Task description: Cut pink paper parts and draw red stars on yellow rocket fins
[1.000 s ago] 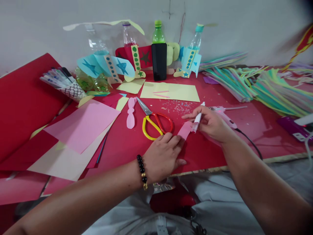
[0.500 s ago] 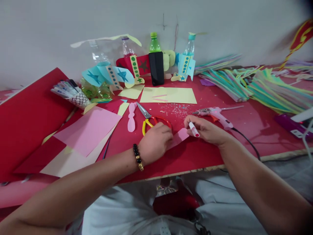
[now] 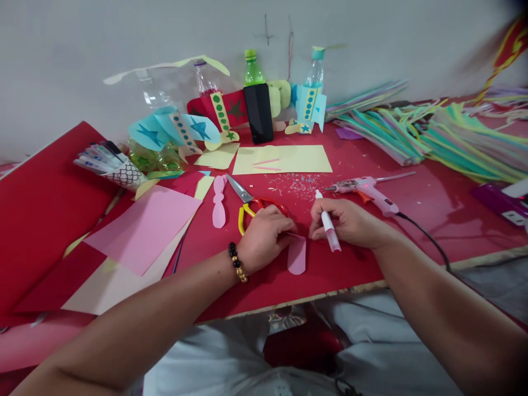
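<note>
My left hand (image 3: pixel 268 236) is closed on the upper end of a pink paper strip (image 3: pixel 297 257), whose rounded end points toward me. In my right hand (image 3: pixel 344 223) is a white marker (image 3: pixel 330 231) with a pinkish end, tilted and lying across the fingers. The right fingertips are close to the strip but seem apart from it. Scissors (image 3: pixel 243 193) with red and yellow handles lie just beyond my left hand, their handles partly hidden by it. A pink paper cutout (image 3: pixel 219 202) with rounded lobes lies left of the scissors.
A pink glue gun (image 3: pixel 367 191) with a cord lies to the right. Behind stand decorated bottles (image 3: pixel 253 71) and a black phone (image 3: pixel 258 113). Coloured strips (image 3: pixel 383 132) are heaped at back right. Pink paper (image 3: pixel 144 228) and a pen holder (image 3: pixel 127 175) are on the left.
The pink strip has swung from pointing at my right hand to pointing toward me, and my right hand no longer touches it. The marker has shifted in my right fingers.
</note>
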The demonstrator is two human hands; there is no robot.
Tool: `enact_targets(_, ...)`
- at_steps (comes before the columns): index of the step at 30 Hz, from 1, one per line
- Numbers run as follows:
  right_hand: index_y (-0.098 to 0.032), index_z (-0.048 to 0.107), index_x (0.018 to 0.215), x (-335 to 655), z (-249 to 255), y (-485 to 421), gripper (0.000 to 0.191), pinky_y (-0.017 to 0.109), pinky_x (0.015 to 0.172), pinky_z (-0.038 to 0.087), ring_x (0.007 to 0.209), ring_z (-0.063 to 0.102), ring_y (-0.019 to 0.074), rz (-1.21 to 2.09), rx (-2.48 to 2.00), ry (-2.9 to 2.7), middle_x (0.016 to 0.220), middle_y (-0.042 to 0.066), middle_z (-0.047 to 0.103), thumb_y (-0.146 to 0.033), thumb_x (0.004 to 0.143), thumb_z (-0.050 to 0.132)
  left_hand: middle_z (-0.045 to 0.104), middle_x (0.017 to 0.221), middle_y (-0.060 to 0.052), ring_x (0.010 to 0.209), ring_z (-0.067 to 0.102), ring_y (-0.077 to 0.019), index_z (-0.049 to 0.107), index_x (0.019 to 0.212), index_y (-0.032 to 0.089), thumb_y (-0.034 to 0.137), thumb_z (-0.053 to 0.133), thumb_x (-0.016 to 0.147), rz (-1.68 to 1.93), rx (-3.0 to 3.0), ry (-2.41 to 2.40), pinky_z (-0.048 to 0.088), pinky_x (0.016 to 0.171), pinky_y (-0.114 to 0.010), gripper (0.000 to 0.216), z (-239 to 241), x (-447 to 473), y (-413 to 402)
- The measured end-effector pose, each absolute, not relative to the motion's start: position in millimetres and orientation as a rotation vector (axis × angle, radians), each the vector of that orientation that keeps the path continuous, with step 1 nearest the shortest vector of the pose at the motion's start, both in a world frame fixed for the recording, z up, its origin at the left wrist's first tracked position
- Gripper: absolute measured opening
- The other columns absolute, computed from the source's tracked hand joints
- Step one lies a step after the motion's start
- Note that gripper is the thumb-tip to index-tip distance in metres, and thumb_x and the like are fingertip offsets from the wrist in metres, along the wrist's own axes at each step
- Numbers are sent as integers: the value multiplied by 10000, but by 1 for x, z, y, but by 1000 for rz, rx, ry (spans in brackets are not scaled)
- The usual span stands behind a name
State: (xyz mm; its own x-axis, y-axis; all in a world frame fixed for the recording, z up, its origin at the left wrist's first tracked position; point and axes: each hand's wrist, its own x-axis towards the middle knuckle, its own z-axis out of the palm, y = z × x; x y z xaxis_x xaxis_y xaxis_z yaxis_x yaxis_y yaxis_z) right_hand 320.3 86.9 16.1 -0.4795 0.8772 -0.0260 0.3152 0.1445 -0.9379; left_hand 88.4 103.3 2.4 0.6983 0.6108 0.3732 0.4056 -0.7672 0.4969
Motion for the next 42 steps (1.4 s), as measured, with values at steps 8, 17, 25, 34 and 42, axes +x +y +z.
enact_targets(8,-177,693,996,306,18,84,303,199,447,383,448,533,92,1349,-1162,-1896,518,-28,594,-435,841,652,558,629,7,657,488,-133,634,644,159,229,725,816,749,2463,976,345,599,-243,207,2,91,103)
enact_targets(17,-163,656,751,296,13,84,349,184,332,309,313,467,80,1472,-1275,-1657,393,-32,557,-510,757,695,601,684,14,683,515,-130,696,770,191,187,763,778,841,2378,947,376,618,-232,68,2,89,103)
enact_targets(25,-162,605,683,298,11,85,339,172,307,292,291,488,91,1441,-1307,-1617,368,-25,563,-467,720,750,663,729,19,730,538,-138,645,769,187,287,753,804,1091,2302,849,418,717,-263,152,2,87,104)
enact_targets(34,-178,560,639,296,9,86,358,172,310,294,289,488,95,1462,-1267,-1615,356,-39,543,-461,704,770,687,739,2,734,544,-146,675,791,198,385,685,858,1142,2338,809,429,739,-285,199,3,87,103)
enact_targets(42,-165,575,640,298,9,88,363,175,338,334,330,509,91,1492,-1275,-1656,404,-25,579,-454,692,788,663,711,12,713,530,-135,652,743,187,277,701,853,1171,2347,760,421,721,-273,150,5,87,103)
